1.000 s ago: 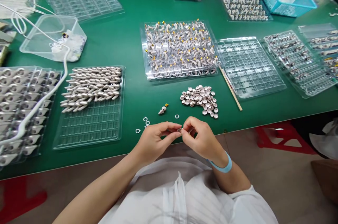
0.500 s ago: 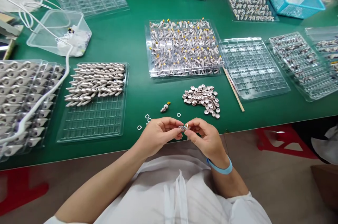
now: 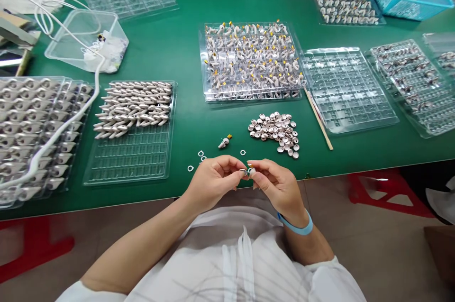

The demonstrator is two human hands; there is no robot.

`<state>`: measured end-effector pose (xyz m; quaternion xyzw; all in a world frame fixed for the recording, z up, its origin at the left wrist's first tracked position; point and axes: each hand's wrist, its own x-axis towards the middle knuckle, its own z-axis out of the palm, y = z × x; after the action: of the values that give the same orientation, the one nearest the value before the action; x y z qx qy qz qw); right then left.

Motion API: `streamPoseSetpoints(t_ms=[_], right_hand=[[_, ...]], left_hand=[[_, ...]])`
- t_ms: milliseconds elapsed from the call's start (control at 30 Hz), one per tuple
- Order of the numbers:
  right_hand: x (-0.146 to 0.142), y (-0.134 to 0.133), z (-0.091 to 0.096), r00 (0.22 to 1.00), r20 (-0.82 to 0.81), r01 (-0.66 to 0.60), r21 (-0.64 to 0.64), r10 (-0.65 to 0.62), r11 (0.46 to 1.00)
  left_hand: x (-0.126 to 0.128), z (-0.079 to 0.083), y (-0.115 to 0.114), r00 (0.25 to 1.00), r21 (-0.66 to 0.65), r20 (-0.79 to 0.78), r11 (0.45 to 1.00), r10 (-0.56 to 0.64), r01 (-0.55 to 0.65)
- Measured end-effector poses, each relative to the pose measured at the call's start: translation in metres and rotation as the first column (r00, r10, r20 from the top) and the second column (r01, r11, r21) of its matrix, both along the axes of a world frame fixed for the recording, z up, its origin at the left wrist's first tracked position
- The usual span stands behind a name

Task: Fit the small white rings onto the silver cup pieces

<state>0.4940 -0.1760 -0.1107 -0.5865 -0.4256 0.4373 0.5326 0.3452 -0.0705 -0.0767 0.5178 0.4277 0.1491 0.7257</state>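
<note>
1. green table (image 3: 185,50), the landmark: it carries every tray and loose part here.
2. clear tray of white parts with yellow tips (image 3: 250,60) lies at the table's middle; an empty clear tray (image 3: 350,88) lies just to its right.
3. half-filled tray of silvery shells (image 3: 133,129) lies toward the table's left side.
4. pile of small metal caps (image 3: 275,131) lies near the table's front edge.
5. left hand (image 3: 211,181) and right hand (image 3: 275,183) meet at the table's front edge, fingertips pressed together, both pinching one small metal part (image 3: 246,171).
6. white rings (image 3: 201,156) lie loose on the table just beyond the left hand.
</note>
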Motion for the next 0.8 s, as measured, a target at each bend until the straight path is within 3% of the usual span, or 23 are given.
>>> streamPoseSetpoints(t_ms=[233, 467, 633, 800], right_hand=[[-0.003, 0.000, -0.001, 0.999, -0.034, 0.038, -0.015, -0.039, 0.999], [-0.005, -0.005, -0.004, 0.966, 0.250, 0.054, 0.070, -0.070, 0.996], [-0.009, -0.007, -0.008, 0.955, 0.290, 0.028, 0.136, -0.067, 0.990], [-0.012, -0.009, -0.007, 0.934, 0.317, 0.125, 0.137, -0.163, 0.983]], left_hand=[[0.000, 0.003, 0.001, 1.000, -0.010, -0.006, 1.000, 0.010, -0.010], [0.001, 0.003, 0.000, 1.000, 0.048, -0.020, 0.999, 0.001, 0.000], [0.001, 0.003, -0.002, 1.000, 0.108, -0.004, 0.994, -0.002, 0.003], [0.001, 0.003, -0.004, 0.999, 0.094, 0.041, 0.995, 0.028, -0.032]])
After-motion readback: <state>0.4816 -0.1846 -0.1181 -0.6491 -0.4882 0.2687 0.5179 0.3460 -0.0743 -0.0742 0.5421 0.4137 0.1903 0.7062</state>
